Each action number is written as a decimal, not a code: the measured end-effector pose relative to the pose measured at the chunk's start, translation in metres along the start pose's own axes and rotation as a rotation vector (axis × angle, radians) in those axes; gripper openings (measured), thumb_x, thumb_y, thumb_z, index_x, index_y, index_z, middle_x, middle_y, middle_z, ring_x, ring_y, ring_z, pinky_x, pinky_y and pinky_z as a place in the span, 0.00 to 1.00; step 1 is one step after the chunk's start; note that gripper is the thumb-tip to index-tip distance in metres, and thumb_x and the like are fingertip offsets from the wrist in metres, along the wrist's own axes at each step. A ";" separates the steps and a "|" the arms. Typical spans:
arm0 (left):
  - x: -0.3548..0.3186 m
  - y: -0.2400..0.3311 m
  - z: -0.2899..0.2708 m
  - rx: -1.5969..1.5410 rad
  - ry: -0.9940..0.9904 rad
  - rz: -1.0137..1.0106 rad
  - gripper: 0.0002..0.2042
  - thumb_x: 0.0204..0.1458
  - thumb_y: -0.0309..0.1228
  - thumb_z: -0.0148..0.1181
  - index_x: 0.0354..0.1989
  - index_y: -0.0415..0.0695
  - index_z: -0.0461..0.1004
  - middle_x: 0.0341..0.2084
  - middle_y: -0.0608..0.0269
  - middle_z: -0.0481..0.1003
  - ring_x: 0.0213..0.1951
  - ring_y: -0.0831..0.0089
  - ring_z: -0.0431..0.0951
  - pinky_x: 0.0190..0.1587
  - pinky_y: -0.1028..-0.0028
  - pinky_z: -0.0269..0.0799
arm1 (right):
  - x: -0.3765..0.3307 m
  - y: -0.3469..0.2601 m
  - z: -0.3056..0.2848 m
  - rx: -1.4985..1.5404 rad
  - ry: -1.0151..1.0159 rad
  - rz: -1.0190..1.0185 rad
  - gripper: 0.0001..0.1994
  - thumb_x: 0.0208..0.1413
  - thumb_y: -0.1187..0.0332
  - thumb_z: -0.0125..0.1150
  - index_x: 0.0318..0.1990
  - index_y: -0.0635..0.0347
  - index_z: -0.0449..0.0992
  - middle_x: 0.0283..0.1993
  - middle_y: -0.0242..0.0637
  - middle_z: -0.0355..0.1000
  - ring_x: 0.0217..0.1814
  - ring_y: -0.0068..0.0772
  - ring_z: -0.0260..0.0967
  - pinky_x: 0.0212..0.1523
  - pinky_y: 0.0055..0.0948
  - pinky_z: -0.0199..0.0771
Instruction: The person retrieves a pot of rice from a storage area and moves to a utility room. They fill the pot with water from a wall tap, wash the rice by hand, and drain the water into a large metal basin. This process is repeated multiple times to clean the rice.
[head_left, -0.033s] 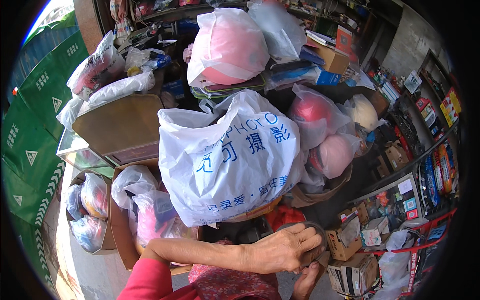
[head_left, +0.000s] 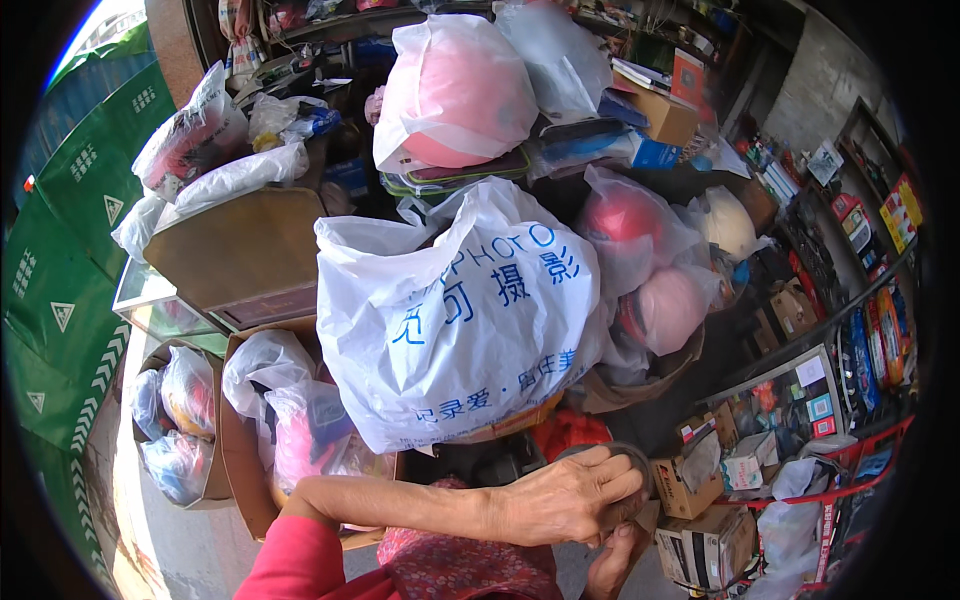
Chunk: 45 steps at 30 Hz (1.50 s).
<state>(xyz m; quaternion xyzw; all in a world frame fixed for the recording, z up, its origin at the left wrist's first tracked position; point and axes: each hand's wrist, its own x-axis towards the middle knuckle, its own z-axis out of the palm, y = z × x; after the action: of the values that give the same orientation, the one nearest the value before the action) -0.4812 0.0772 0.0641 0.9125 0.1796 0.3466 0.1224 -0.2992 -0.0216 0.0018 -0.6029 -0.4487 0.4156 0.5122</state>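
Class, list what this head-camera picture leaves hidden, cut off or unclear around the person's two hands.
- Dark round object, head view: mostly covered by the left hand.
- Right hand: cut off by the lower edge, partly under the left hand; grip unclear.
- Large white plastic bag with blue print: contents hidden by the opaque plastic.

You're looking down from one camera on your own head, a wide fisheye whose dark rim rounds off the corners and bends straight shelf edges near the border. It faces forward and down, so your left hand (head_left: 565,497) sits close at the near edge with the forearm coming in from the lower left, and the big white plastic bag (head_left: 460,315) fills the centre just beyond. Stacked goods run far ahead, a green barrier (head_left: 70,270) curves down the left, and shelves (head_left: 850,260) bend away right.
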 end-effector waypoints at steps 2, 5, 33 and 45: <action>-0.003 -0.005 0.003 -0.061 -0.013 -0.001 0.30 0.31 0.42 0.65 0.45 0.38 0.76 0.37 0.58 0.65 0.42 0.62 0.68 0.43 0.66 0.66 | 0.001 -0.009 0.004 -0.031 -0.034 0.010 0.13 0.60 0.60 0.53 0.42 0.61 0.75 0.33 0.40 0.75 0.40 0.37 0.75 0.38 0.33 0.73; -0.006 -0.014 0.004 -0.168 0.022 0.004 0.34 0.32 0.47 0.66 0.50 0.39 0.74 0.39 0.57 0.66 0.42 0.61 0.68 0.46 0.65 0.65 | 0.004 -0.017 0.007 -0.103 -0.100 0.034 0.13 0.60 0.63 0.55 0.44 0.62 0.76 0.33 0.40 0.74 0.42 0.39 0.76 0.40 0.34 0.74; -0.142 -0.019 -0.109 -0.251 -0.230 -0.521 0.14 0.34 0.24 0.66 0.34 0.49 0.85 0.36 0.58 0.70 0.50 0.63 0.69 0.56 0.63 0.57 | 0.026 -0.024 -0.031 0.071 0.373 0.148 0.24 0.60 0.42 0.48 0.23 0.53 0.65 0.30 0.46 0.76 0.30 0.36 0.75 0.29 0.30 0.72; -0.116 -0.118 -0.028 0.087 0.105 -1.289 0.47 0.47 0.66 0.55 0.57 0.28 0.63 0.48 0.32 0.66 0.35 0.49 0.80 0.36 0.59 0.76 | 0.009 -0.006 -0.035 0.147 0.438 0.104 0.28 0.59 0.42 0.49 0.16 0.56 0.63 0.28 0.52 0.75 0.31 0.45 0.75 0.28 0.36 0.77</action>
<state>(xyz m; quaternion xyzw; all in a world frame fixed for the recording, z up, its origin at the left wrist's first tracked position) -0.6090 0.1386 -0.0248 0.6076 0.7110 0.2401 0.2602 -0.2639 -0.0210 0.0119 -0.6622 -0.2639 0.3322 0.6176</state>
